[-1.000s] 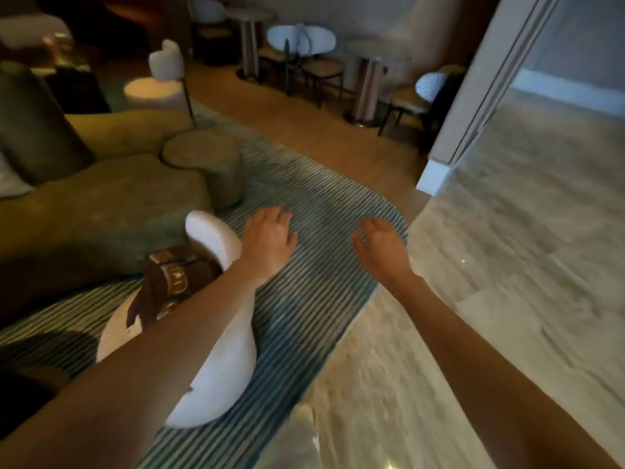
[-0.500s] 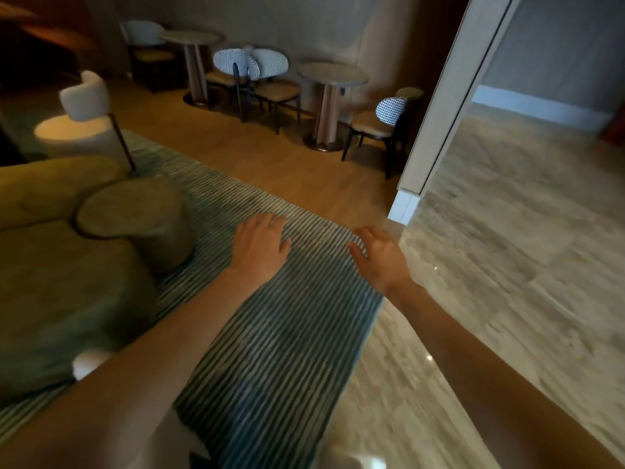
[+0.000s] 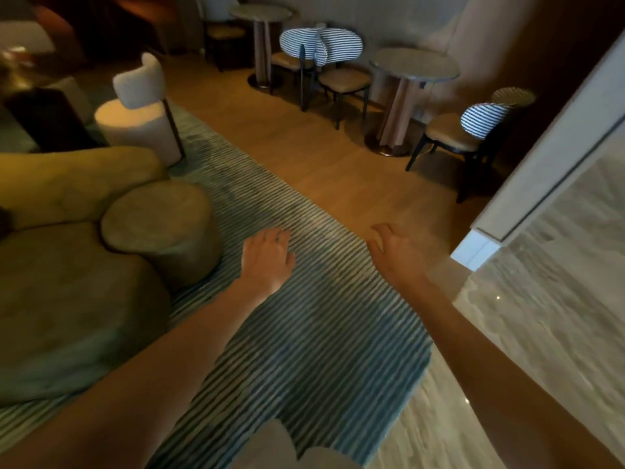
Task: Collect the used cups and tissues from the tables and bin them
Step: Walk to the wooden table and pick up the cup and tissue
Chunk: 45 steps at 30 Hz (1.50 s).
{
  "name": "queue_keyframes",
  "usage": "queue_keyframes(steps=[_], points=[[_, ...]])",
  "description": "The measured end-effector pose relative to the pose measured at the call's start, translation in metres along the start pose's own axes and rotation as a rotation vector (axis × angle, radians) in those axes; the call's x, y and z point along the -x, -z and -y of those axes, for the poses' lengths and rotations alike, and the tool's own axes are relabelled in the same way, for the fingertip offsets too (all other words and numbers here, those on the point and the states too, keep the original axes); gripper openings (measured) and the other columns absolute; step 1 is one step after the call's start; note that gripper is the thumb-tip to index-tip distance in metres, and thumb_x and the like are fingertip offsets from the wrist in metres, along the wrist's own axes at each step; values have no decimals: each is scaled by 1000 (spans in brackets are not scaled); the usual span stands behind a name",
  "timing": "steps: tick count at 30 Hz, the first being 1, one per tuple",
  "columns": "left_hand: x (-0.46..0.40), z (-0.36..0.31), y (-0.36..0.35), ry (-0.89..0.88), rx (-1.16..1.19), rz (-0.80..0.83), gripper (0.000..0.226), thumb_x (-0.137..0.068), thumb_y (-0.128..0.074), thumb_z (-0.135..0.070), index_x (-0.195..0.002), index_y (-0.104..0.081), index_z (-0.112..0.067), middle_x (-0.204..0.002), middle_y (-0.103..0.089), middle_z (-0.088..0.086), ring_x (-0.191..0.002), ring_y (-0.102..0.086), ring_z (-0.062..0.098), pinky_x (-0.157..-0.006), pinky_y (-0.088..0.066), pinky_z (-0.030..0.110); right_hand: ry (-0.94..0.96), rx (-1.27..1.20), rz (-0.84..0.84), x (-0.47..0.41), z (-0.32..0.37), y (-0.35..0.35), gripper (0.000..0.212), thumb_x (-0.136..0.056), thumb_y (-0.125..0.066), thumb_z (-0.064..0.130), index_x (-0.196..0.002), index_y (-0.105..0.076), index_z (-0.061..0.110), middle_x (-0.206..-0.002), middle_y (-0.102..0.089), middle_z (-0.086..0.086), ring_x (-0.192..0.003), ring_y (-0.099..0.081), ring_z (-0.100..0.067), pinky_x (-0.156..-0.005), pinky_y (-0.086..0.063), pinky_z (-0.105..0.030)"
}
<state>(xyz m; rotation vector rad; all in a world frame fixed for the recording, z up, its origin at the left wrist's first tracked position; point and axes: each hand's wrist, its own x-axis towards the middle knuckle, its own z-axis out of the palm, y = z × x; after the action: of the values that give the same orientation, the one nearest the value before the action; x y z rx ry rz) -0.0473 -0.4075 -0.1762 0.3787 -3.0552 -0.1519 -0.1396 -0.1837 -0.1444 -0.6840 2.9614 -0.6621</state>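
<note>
My left hand point(image 3: 267, 258) hangs over the striped rug with relaxed fingers and holds nothing. My right hand point(image 3: 395, 252) is stretched out beside it, fingers loosely bent, also empty. Two round café tables stand against the far wall, one point(image 3: 414, 67) to the right and one point(image 3: 260, 11) farther back. No cup or tissue shows on their tops from here. No bin is in view.
A striped blue-green rug point(image 3: 314, 350) runs underfoot. An olive sofa point(image 3: 64, 299) with a round pouf point(image 3: 162, 228) is on the left. Striped-back chairs point(image 3: 483, 123) flank the tables. A white pillar point(image 3: 554, 157) stands right, with marble floor point(image 3: 548, 316) beyond.
The view has moved forward and lifted toward the café tables. The white object with a brown strap by my left arm has dropped out of sight. Both hands stay empty.
</note>
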Motion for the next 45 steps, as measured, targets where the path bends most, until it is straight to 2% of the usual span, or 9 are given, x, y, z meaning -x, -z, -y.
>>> queue_keyframes(steps=[4, 9, 15, 20, 25, 28, 31, 36, 45], points=[[-91, 20, -11, 74, -9, 54, 48, -97, -39, -38, -137, -40, -13, -140, -45, 7, -128, -42, 28, -101, -39, 43, 42, -48, 63, -95, -4, -30, 43, -100, -43, 30, -137, -46, 7, -137, -51, -15, -119, -51, -34, -97, -43, -40], [-229, 56, -14, 101, 13, 1, 46, -98, -41, -39, -135, -42, -13, -140, -44, 6, -129, -39, 29, -102, -39, 45, 122, -56, 98, -246, -8, -57, 40, -98, -48, 25, -131, -50, 2, -130, -54, -18, -115, -53, -36, -94, -45, -43], [-414, 104, 15, 165, 64, -48, 47, -99, -40, -39, -137, -41, -11, -142, -43, 7, -130, -39, 30, -105, -37, 44, 199, 43, -52, -449, 8, -33, 40, -98, -47, 30, -130, -54, 6, -127, -58, -13, -117, -52, -28, -95, -43, -38], [-540, 115, 10, 79, 71, -84, 44, -97, -43, -40, -133, -45, -14, -138, -46, 4, -128, -40, 26, -104, -36, 41, 187, 55, -8, -560, 5, -56, 40, -97, -48, 30, -129, -55, 6, -127, -58, -13, -118, -51, -27, -98, -42, -38], [-680, 170, -18, 215, 58, 0, 44, -96, -42, -41, -132, -45, -16, -137, -46, 3, -127, -39, 27, -102, -36, 43, 242, 127, 59, -706, -7, -97, 36, -96, -48, 31, -121, -60, 7, -120, -61, -13, -112, -55, -31, -91, -45, -39], [-769, 203, -9, 265, 36, -14, 45, -96, -42, -41, -134, -44, -16, -139, -44, 3, -128, -38, 28, -102, -35, 44, 283, 100, 1, -813, -2, -102, 35, -96, -49, 31, -118, -61, 7, -117, -62, -13, -110, -55, -32, -89, -46, -40], [-853, 227, 8, 280, -3, -41, 46, -97, -42, -41, -135, -43, -16, -141, -43, 3, -130, -37, 27, -103, -35, 44, 346, 84, -20, -919, 16, -101, 38, -97, -47, 33, -127, -56, 10, -123, -60, -11, -115, -53, -30, -90, -45, -38], [-950, 277, 17, 351, -7, -20, 48, -98, -39, -43, -139, -39, -17, -144, -41, 2, -132, -35, 26, -106, -33, 43, 455, 57, 125, -1059, 64, -125, 43, -99, -41, 38, -134, -51, 14, -130, -56, -7, -123, -49, -26, -95, -44, -37], [-1117, 451, 4, 489, 5, -8, 53, -98, -39, -44, -144, -32, -17, -146, -38, 3, -134, -35, 27, -108, -35, 43, 542, 39, 266, -1279, 164, -237, 44, -99, -39, 41, -135, -49, 18, -132, -54, -4, -127, -45, -25, -97, -43, -37]])
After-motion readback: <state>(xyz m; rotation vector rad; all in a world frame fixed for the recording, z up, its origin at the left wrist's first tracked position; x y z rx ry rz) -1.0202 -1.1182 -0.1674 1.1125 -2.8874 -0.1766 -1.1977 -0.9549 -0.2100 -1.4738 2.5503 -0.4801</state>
